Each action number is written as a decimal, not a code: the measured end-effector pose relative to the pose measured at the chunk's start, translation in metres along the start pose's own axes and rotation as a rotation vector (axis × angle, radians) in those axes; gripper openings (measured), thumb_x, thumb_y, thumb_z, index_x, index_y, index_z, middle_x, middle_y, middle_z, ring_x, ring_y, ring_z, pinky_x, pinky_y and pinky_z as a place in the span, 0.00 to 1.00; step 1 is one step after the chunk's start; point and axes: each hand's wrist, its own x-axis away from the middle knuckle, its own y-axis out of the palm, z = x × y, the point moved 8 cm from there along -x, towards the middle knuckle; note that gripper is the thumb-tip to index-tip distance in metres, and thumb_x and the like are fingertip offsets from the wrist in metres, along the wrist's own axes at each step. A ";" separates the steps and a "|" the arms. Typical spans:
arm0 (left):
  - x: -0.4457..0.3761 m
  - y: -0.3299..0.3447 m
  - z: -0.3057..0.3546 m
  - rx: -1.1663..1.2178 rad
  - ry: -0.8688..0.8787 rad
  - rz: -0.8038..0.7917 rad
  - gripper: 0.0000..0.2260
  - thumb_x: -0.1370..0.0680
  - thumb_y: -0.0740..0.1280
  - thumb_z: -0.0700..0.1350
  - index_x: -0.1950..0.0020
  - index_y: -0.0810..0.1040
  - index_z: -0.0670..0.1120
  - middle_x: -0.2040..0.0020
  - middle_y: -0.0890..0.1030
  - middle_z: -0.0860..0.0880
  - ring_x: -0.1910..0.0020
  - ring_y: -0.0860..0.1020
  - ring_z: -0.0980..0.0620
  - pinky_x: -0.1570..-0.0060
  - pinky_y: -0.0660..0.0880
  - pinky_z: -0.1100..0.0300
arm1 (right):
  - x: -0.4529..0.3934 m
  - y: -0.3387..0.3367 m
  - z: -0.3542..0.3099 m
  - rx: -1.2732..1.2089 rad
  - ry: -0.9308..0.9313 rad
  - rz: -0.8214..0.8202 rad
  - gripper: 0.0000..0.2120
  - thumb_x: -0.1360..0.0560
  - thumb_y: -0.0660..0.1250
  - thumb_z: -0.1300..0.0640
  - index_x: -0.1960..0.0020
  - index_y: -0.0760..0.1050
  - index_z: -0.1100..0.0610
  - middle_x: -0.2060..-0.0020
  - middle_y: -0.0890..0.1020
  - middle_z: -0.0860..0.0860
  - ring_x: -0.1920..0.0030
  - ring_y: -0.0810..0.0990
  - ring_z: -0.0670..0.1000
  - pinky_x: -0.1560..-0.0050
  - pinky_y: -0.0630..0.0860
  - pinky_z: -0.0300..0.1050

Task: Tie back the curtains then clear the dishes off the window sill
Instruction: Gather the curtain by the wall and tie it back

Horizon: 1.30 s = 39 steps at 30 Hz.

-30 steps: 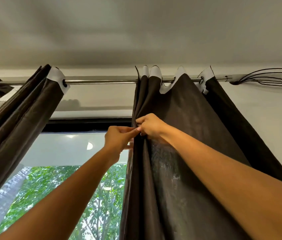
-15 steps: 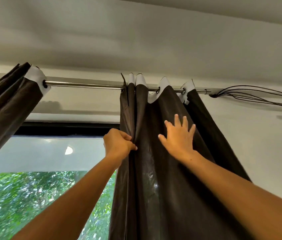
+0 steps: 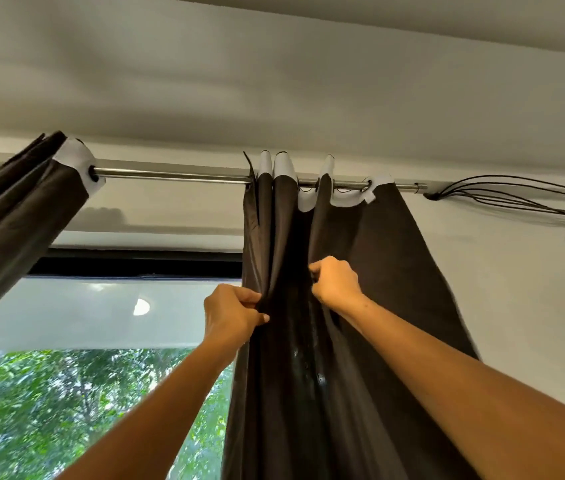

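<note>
step: gathering right curtain (image 3: 395, 271) at frame centre | left hand (image 3: 229, 315), right hand (image 3: 336, 282) both pinching folds | next: bunching remaining pleats

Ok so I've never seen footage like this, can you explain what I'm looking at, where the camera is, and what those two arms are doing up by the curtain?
There is no machine here. The camera is worn on a person's head and tilts up toward the ceiling, so the two bare arms reaching in from below are that person's own. The left hand pinches the inner edge of the right-hand curtain, a dark cloth hanging from a metal rod. The right hand grips a fold of the same curtain a little higher up. Another dark curtain hangs bunched at the left end of the rod. Between them is a window with green trees outside. Thin black cables run along the wall on the right. No sill or dishes show.
</note>
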 end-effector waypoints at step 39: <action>-0.020 -0.029 -0.018 0.083 -0.033 0.114 0.13 0.30 0.73 0.33 0.46 0.82 0.40 0.52 0.83 0.42 0.60 0.77 0.50 0.52 0.79 0.55 | -0.032 0.026 -0.059 -0.045 -0.092 -0.024 0.19 0.23 0.58 0.67 0.34 0.72 0.61 0.37 0.74 0.62 0.37 0.73 0.64 0.37 0.71 0.53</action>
